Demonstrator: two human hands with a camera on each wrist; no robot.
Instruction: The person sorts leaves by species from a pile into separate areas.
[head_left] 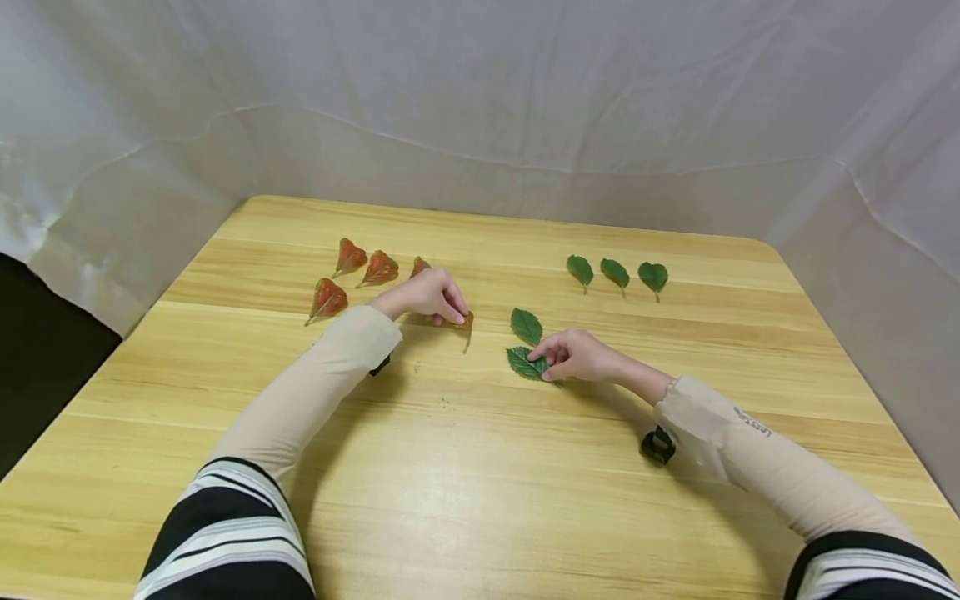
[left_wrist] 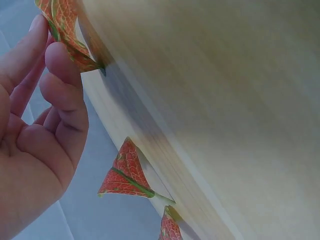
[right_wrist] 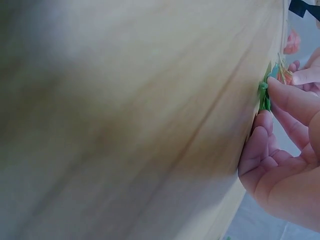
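Big light wooden surface [head_left: 480, 500] with a white cloth backdrop [head_left: 480, 100] hung behind and around it. Using the surface's middle as the reference: the left hand [head_left: 427, 294] sits just left of middle, fingers [left_wrist: 62, 85] pinched together on a red leaf [head_left: 467, 319]. In the left wrist view that leaf [left_wrist: 67, 30] is curled between thumb and fingertips, lifted a bit off the wood. The right hand [head_left: 576, 356] is just right of middle, fingertips clamped on the edge of a green leaf [head_left: 525, 364] lying flat. Another green leaf [head_left: 526, 326] lies just behind it, apart from the hand. Further back and left of middle, a group of red leaves [head_left: 352, 271]. Back and right of middle, three green leaves [head_left: 615, 272] in a row.
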